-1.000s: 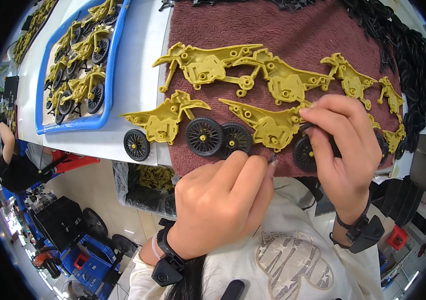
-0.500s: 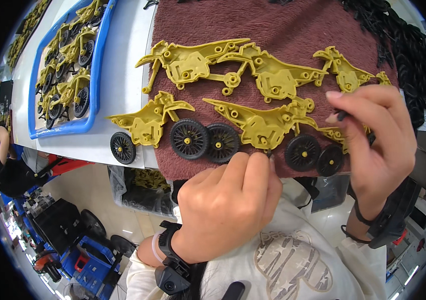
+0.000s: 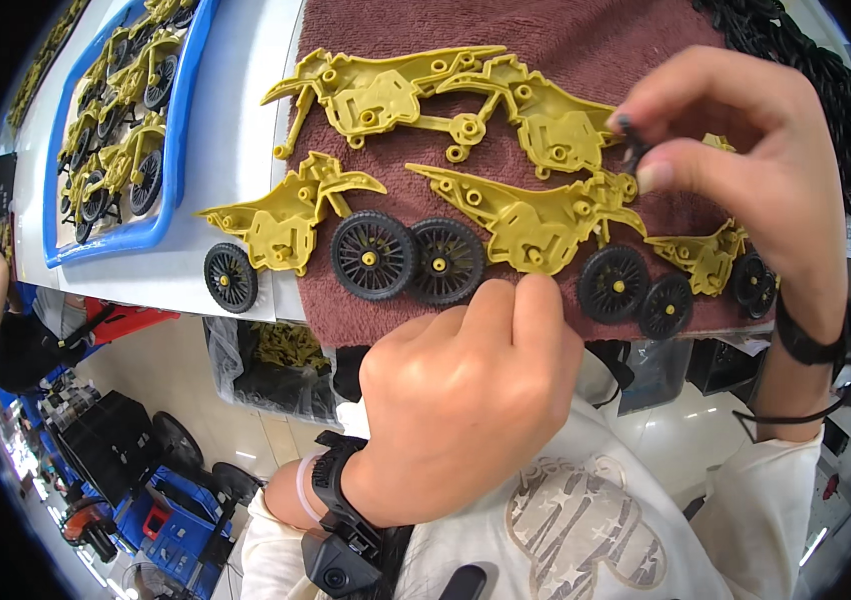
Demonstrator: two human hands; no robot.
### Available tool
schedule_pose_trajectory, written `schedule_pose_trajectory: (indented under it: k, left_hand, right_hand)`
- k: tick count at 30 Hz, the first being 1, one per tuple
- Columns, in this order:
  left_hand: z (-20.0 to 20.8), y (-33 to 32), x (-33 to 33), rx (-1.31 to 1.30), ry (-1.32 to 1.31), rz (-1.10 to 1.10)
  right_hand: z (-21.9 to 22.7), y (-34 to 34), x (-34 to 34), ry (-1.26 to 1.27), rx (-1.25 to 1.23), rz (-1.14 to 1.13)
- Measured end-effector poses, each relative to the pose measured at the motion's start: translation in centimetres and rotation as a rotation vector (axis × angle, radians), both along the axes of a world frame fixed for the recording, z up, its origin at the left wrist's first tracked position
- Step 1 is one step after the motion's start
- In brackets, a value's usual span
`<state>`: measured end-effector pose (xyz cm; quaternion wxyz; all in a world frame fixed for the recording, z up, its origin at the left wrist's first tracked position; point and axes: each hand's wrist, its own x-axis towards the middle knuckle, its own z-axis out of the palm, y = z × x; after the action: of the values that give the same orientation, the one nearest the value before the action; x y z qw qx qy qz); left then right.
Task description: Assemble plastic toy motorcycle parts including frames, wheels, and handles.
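Observation:
My right hand (image 3: 746, 150) pinches a small black plastic part (image 3: 633, 146) between thumb and forefinger, above the right end of the upper row. Beneath it lies a yellow toy motorcycle body half (image 3: 558, 130), partly covered by the fingers. My left hand (image 3: 466, 395) is closed at the towel's near edge, its fingertips tucked out of sight; what they hold is hidden. Just beyond its knuckles lies another yellow body half (image 3: 536, 225). Black spoked wheels with yellow hubs lie along the near row, including one wheel (image 3: 373, 258) left of the left hand and another wheel (image 3: 614, 285) to its right.
A maroon towel (image 3: 566, 25) covers the white table (image 3: 246, 100). A blue-rimmed tray (image 3: 178, 150) of assembled yellow motorcycles stands at the left. Black parts (image 3: 796, 60) are heaped at the far right. Below the table edge hangs a plastic-lined bin (image 3: 246, 375) with yellow pieces.
My right hand has risen up and away from the near right body half, still pinching the black part. My left hand stays closed in about the same place. The view has shifted slightly.

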<state>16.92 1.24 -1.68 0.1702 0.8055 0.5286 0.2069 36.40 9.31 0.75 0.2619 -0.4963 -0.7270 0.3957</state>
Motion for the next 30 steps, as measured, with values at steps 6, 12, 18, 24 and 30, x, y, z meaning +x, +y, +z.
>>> schedule_pose_trajectory:
  k: [6,12,18,24,30]
  left_hand:
    - [0.3,0.2,0.2,-0.014,-0.006,0.002]
    - [0.1,0.4,0.0,-0.012,-0.004,0.01]
    - [0.0,0.5,0.0,-0.031,0.001,-0.016]
    - [0.3,0.2,0.0,-0.033,0.076,-0.001]
    - [0.3,0.1,0.1,-0.035,0.043,0.012]
  right_hand:
    - [6.8,5.0,-5.0,-0.38,-0.609,0.118]
    - [5.0,5.2,-4.0,-0.42,-0.357,0.295]
    - [4.4,4.6,-3.2,-0.439,-0.211,0.292]
    - [4.4,4.3,-3.9,-0.478,-0.117,0.32]
    - [4.6,4.5,-4.2,-0.506,-0.093,0.338]
